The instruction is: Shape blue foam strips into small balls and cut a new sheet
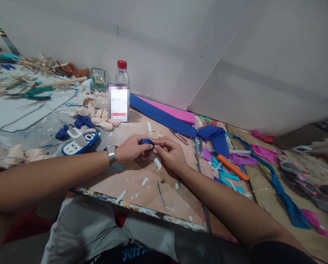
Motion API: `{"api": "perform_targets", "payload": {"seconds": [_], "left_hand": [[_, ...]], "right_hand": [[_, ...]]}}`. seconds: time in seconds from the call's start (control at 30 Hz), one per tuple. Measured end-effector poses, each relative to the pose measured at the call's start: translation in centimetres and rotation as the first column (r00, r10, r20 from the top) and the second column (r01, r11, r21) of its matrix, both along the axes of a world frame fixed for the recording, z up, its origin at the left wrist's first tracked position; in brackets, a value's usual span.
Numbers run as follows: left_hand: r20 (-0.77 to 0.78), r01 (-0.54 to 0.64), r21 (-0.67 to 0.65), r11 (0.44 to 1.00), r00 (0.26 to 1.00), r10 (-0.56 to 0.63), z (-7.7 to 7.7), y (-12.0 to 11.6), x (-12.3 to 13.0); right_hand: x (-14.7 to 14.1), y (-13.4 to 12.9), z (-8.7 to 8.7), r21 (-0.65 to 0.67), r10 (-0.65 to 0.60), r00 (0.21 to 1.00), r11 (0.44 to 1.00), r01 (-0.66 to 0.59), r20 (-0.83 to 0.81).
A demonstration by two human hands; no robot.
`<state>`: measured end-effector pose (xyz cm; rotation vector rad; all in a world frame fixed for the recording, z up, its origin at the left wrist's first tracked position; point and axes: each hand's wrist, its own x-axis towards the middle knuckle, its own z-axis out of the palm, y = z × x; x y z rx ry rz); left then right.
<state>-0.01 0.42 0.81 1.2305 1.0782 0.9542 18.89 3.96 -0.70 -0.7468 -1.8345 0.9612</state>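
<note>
My left hand (pixel 133 149), with a metal watch (pixel 112 156) on its wrist, pinches a small bunched piece of dark blue fabric or crepe paper (pixel 147 142). From the other side my right hand (pixel 170 152) closes its fingertips on the edge of the same blue piece. Both hands meet just above the work board. A pale ring-shaped roll (pixel 154 134), perhaps tape, lies right behind the fingers. To the right of it is a pink-handled cutter (pixel 180 137). The fingers hide part of the blue piece.
A phone (pixel 119 102) leans on a red-capped bottle (pixel 122 73). A power strip (pixel 80 143) with a charger lies left, near pale crumpled pieces (pixel 100 119). Blue (pixel 164 116) and pink strips (pixel 177 113) lie behind; an orange cutter (pixel 232 167) and scraps lie right. Green-handled pliers (pixel 39 93) rest far left.
</note>
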Motion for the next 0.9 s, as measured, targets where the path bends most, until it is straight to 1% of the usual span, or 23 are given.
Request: {"api": "perform_targets", "payload": {"seconds": [0.07,0.27,0.43,0.5,0.57,0.67,0.8,0.9], "left_hand": [[-0.013,0.007,0.006,1.0,1.0,-0.007,-0.07,0.02,-0.04],[0.047,0.015,-0.039,0.999,0.999,-0.013,-0.12,0.09,-0.25],[-0.006,0.027,-0.018,0.999,1.0,-0.027,-0.25,0.07,-0.41],[0.0,0.024,-0.02,1.0,1.0,-0.024,-0.19,0.04,-0.36],[0.035,0.017,-0.047,0.999,0.999,-0.015,-0.06,0.01,-0.26],[0.08,0.011,-0.072,0.997,0.997,-0.005,0.13,-0.03,-0.12],[0.058,-0.002,-0.047,0.999,0.998,0.004,0.14,-0.05,-0.07],[0.041,-0.006,-0.022,1.0,0.999,0.007,-0.05,-0.03,-0.1]], "right_hand": [[0.02,-0.06,-0.01,0.0,0.007,1.0,1.0,-0.007,-0.002],[-0.01,-0.15,0.11,0.025,0.012,1.0,1.0,-0.012,0.002],[-0.03,-0.27,0.44,0.069,0.002,1.0,0.998,-0.004,0.028],[-0.05,-0.32,0.45,0.066,-0.007,1.0,0.998,0.005,0.024],[-0.08,-0.35,0.28,0.02,-0.017,1.0,1.0,0.017,0.016],[-0.17,-0.36,-0.18,-0.127,-0.038,0.999,0.991,0.037,-0.01],[-0.27,-0.54,-0.38,-0.356,-0.025,0.996,0.934,-0.006,-0.082],[-0.3,-0.74,0.0,-0.45,0.012,0.994,0.891,-0.061,-0.112]]}}
